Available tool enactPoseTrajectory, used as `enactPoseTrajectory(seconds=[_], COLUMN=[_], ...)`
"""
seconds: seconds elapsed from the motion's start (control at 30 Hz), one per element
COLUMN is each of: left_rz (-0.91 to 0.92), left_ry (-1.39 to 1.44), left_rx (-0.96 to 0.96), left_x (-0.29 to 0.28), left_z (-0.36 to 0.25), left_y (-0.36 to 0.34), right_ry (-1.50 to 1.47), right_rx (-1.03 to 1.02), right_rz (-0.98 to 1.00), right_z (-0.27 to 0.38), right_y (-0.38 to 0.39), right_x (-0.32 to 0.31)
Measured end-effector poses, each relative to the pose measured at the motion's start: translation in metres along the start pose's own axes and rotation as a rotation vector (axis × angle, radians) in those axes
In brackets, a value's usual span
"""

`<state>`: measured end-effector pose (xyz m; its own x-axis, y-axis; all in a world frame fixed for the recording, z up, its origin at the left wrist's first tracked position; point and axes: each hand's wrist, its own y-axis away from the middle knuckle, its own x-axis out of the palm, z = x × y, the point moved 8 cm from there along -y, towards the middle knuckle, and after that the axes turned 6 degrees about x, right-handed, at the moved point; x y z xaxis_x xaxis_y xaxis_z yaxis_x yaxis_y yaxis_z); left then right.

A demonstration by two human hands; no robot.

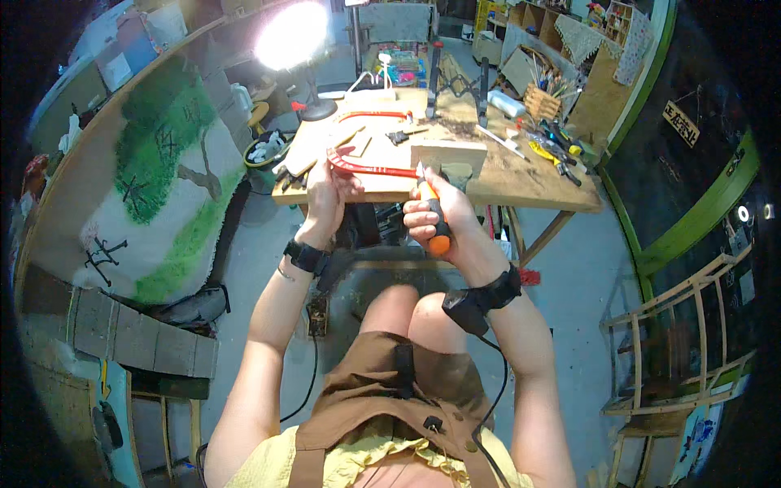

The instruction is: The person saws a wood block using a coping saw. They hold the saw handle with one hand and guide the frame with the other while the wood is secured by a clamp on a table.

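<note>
My left hand [325, 191] is closed around the curved left end of a red saw frame [378, 170]. The frame runs level across to my right hand [443, 213], just above the table's near edge. In that hand's wrapped fingers is an orange-and-black handle [439, 236], angled down towards me. Its upper end meets the right end of the red frame; whether the two are joined I cannot tell. Right behind my right hand, a pale wooden board [468, 152] stands on edge at the table's front. A second red-framed saw [374, 115] lies farther back.
The wooden table [537, 192] carries a lit lamp [293, 37] at back left, a dark upright clamp-like frame [457, 85] and pliers [561, 163] at right. Left of it stands a bin [264, 154]. Cables hang from both my wristbands.
</note>
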<state>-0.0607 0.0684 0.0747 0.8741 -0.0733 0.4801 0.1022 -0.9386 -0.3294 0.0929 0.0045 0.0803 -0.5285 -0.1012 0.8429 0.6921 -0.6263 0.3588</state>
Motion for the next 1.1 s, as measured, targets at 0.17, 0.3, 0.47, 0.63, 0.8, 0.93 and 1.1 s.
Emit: enactPoseTrajectory(seconds=[0.17, 0.3, 0.47, 0.63, 0.8, 0.93, 1.1], left_rz=[0.068, 0.128, 0.409, 0.439, 0.344, 0.239, 0.226], left_ry=[0.228, 0.184, -0.037, -0.526, -0.589, -0.547, -0.622], left_rx=[-0.076, 0.018, 0.098, 0.357, 0.072, 0.11, 0.099], left_x=[0.019, 0.027, 0.091, 0.093, 0.056, 0.063, 0.055], left_z=[-0.019, -0.037, -0.067, -0.057, 0.027, 0.035, 0.043], left_y=[0.006, 0.004, 0.006, 0.004, -0.005, -0.011, -0.015], right_ry=[0.108, 0.229, 0.582, 0.458, 0.491, 0.475, 0.544], right_rx=[-0.069, -0.109, -0.203, -0.185, -0.218, -0.219, -0.291], right_rz=[-0.035, -0.11, -0.216, -0.174, -0.277, -0.25, -0.302], right_z=[-0.001, -0.002, 0.016, 0.011, -0.002, -0.003, 0.01], right_y=[-0.002, 0.003, 0.023, 0.019, 0.038, 0.037, 0.015], right_x=[-0.001, -0.007, -0.017, -0.012, -0.012, -0.007, 0.0])
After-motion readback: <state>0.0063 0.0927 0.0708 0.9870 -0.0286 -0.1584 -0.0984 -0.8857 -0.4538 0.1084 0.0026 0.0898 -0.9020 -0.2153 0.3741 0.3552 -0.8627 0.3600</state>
